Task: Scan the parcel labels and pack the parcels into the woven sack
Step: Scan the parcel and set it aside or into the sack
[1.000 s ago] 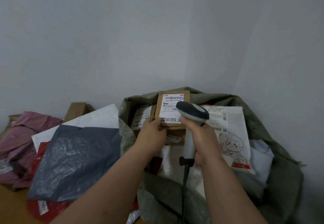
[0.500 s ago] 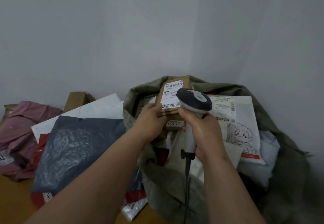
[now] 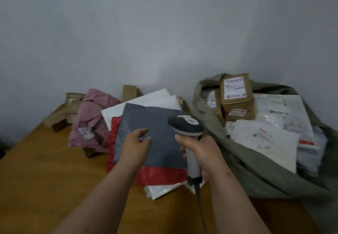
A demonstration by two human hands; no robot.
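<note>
My right hand grips a grey and white barcode scanner, its cable running down toward me. My left hand hovers open just over a grey plastic mailer that tops a pile on the wooden table. Under it lie a red mailer and white mailers. The green woven sack gapes open at the right. A brown cardboard box with a white label stands on parcels inside it, beside white mailers.
A pink mailer and tan paper parcels lie at the back left of the wooden table. A cardboard box stands behind the pile. Grey walls meet in a corner behind the table.
My left hand has let go of the brown box, which now rests in the sack, and has moved left over the grey mailer. The view has swung left.
</note>
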